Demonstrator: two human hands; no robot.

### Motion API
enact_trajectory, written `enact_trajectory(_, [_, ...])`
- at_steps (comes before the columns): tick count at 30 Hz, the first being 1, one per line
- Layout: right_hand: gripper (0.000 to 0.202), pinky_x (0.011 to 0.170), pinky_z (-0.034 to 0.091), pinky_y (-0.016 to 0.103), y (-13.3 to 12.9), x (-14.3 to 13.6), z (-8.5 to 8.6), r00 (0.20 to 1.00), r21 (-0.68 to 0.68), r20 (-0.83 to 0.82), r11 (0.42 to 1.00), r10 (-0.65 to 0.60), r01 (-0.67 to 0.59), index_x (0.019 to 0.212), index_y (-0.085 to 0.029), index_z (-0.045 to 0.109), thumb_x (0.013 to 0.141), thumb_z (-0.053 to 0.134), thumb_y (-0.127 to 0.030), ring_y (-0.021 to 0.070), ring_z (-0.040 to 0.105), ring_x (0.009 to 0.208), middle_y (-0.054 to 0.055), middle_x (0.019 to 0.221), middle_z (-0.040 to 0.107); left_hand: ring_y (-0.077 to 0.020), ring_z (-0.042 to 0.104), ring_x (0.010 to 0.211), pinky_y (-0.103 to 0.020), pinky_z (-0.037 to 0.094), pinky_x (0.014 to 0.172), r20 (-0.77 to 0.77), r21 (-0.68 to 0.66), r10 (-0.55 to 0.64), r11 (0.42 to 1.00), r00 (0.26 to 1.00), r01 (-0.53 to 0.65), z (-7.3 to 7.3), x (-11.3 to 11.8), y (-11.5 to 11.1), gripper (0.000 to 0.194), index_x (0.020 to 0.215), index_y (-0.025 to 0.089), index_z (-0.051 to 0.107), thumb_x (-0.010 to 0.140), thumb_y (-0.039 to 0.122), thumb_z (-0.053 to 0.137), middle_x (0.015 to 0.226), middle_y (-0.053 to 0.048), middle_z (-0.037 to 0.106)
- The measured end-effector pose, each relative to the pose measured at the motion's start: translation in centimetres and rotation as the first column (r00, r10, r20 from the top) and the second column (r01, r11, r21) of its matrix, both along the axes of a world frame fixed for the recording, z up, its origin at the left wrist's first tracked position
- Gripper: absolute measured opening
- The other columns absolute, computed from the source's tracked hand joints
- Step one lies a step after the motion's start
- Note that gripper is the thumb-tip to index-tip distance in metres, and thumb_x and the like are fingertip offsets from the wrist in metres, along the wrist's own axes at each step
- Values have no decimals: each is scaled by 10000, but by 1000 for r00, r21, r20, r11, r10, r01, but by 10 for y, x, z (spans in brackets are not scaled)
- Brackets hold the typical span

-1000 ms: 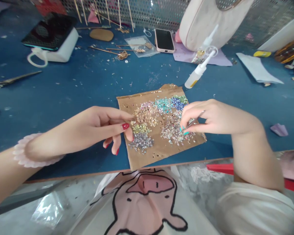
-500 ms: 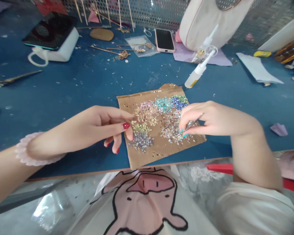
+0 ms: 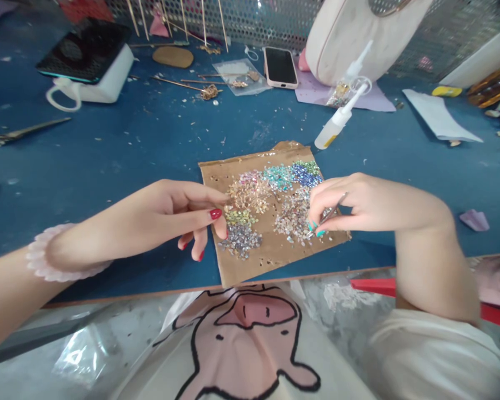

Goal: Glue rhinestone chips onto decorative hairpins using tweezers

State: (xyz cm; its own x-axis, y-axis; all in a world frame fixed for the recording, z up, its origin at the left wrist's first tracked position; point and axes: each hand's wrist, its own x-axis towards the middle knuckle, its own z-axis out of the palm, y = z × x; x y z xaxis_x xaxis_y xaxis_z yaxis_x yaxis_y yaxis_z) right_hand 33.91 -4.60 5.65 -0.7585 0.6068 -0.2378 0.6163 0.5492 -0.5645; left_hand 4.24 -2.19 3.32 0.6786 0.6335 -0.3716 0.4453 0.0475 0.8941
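My right hand (image 3: pixel 345 205) pinches a pair of thin metal tweezers (image 3: pixel 334 208), their tips pointing down into a heap of clear, pale rhinestones (image 3: pixel 291 216). My left hand (image 3: pixel 191 216) hovers at the left edge of a cardboard sheet (image 3: pixel 241 272), thumb and fingertips drawn together; whatever they may hold is too small or hidden. Beside its fingertips lie gold stones (image 3: pixel 250 194), yellow-green stones (image 3: pixel 239 218) and grey-silver stones (image 3: pixel 241 240). Farther back on the cardboard are turquoise stones (image 3: pixel 278 178) and blue stones (image 3: pixel 306 175).
Behind the cardboard lies a glue bottle (image 3: pixel 331 130) with a long nozzle. A phone (image 3: pixel 280 68), a clear bag (image 3: pixel 241 78) and gold hairpins (image 3: pixel 208 91) are farther back. A white bag (image 3: pixel 337 44) stands at the rear; tweezers (image 3: pixel 29 131) lie at left.
My right hand and its tweezers have shifted slightly to the right over the pale stones. The left hand has stayed almost still.
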Motion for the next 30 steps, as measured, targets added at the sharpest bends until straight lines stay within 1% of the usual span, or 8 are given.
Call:
enact_trajectory(8, [143,727,421,208,0,1,0,998,54,4,997,-64,64,848,-220,601,867,533,-345,85,583,777,-20,878,622,-70,554,437,-143,424,410,-5,4,26,1000,1000,-26,1,-1,-1,179,938,183,620,825,275,516,741,5,657])
enact_trajectory(15, [141,727,424,214,1,2,0,998,54,14,997,-57,56,850,-223,605,869,523,-336,92,585,784,-19,878,626,-63,559,447,-125,428,413,3,-5,25,1000,1000,-25,0,-1,0,164,951,197,622,832,243,519,725,32,648])
enact_trajectory(25, [154,716,423,232,1,4,2,997,35,39,997,-64,62,841,-214,605,870,512,-333,108,581,779,-1,884,622,-70,562,451,-132,437,414,-10,8,23,1000,1000,-23,-3,-3,1,217,1007,194,624,827,261,523,735,19,658])
enact_trajectory(30, [149,727,417,238,0,5,3,997,41,46,997,-61,60,834,-216,602,865,520,-338,112,577,783,-4,877,621,-67,556,446,-129,434,415,-14,-5,28,1000,1000,-28,-3,-2,0,223,1024,200,617,832,255,516,726,28,653])
